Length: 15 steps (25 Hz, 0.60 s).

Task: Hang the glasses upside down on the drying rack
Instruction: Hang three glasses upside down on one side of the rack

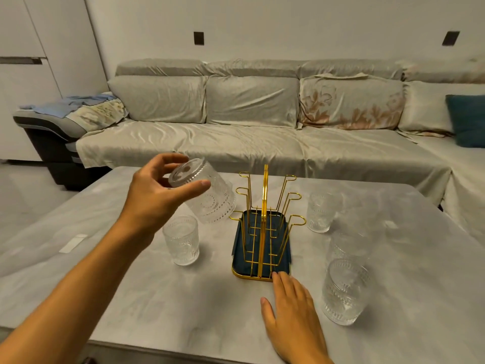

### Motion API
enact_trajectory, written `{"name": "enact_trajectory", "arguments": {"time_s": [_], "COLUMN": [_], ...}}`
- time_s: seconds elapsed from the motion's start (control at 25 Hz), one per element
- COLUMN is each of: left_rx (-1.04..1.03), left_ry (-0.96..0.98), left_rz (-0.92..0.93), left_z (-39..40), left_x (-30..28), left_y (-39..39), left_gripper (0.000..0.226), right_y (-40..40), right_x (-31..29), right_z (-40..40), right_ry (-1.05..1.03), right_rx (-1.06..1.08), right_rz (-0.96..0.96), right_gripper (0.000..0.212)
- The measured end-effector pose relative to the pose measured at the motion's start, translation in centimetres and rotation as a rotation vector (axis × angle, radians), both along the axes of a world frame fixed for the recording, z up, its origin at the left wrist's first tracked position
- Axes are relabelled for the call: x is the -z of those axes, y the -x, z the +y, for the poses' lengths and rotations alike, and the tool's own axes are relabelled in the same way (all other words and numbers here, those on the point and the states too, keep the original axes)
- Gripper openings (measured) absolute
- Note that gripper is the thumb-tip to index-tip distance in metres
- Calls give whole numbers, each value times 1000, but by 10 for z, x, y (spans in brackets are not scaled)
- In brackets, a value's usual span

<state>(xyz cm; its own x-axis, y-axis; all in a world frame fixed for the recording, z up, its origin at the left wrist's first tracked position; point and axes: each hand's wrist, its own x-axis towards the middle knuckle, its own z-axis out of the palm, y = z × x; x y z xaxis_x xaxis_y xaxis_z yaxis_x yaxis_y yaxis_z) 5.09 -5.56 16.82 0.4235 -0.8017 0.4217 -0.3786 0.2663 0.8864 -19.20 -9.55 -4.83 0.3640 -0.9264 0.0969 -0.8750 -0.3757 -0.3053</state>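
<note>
- Fingers (195, 185) of the left hand (157, 195) curl around the base of an inverted, tilted clear ribbed glass tumbler (207, 198), held just left of the gold wire drying rack (265, 224).
- Right hand (294, 311) lies flat on the grey worktop (157, 298), its fingers together, tips touching the rack's tray.

Legible text, labels, brands, numbers, signs: none. Glasses carry embossed pattern only; no lettering can be made out on the rack, the table or the wall plates.
</note>
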Motion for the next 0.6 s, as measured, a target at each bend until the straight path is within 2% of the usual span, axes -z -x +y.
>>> {"name": "enact_trajectory", "arguments": {"time_s": [0.12,0.6], "left_rx": [64,21], "left_ry": [-95,-281], "left_rz": [-73,-350], "left_z": [-21,-48], "left_x": [5,62], "left_y": [8,28], "left_gripper": [64,65], "right_y": [1,1], "right_x": [-2,0], "right_z": [-1,0], "right_ry": [-1,12], "right_rx": [-3,10], "right_rz": [-1,-15], "right_gripper": [68,68]}}
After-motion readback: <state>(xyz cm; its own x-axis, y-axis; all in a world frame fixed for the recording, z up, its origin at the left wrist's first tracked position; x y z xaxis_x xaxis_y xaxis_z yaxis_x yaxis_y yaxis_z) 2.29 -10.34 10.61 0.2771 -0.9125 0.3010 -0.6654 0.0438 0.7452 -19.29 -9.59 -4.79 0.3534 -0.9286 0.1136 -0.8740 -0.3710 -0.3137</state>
